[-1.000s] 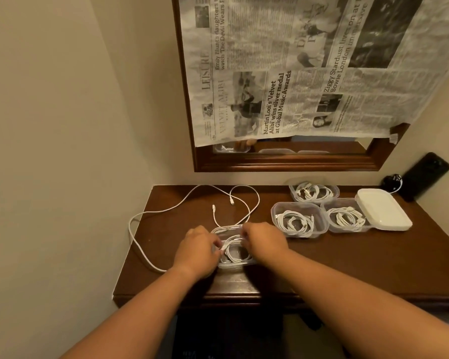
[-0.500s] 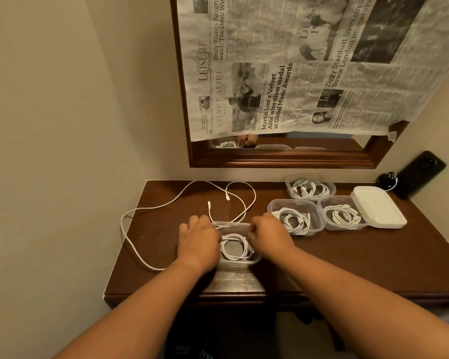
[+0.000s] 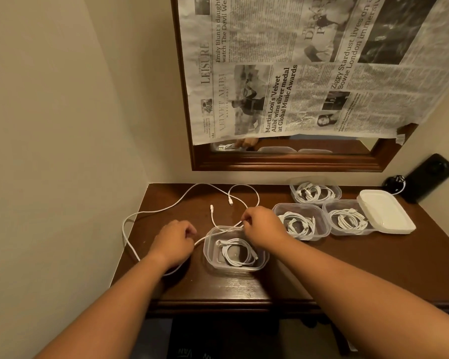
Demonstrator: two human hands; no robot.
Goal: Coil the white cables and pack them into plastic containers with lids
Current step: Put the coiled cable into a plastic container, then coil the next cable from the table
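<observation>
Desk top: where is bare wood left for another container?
Widest bare wood: the desk's right front, below the filled containers and white lids. A smaller patch lies at the back, between the loose white cable and the rear container. Crowded on the left: cable, left hand, right hand, the near container.

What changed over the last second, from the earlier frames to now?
Both hands left the coil in the near container: the left hand moved left and grips the loose cable, the right hand moved to the far rim and pinches it. The other containers and lids stayed.
</observation>
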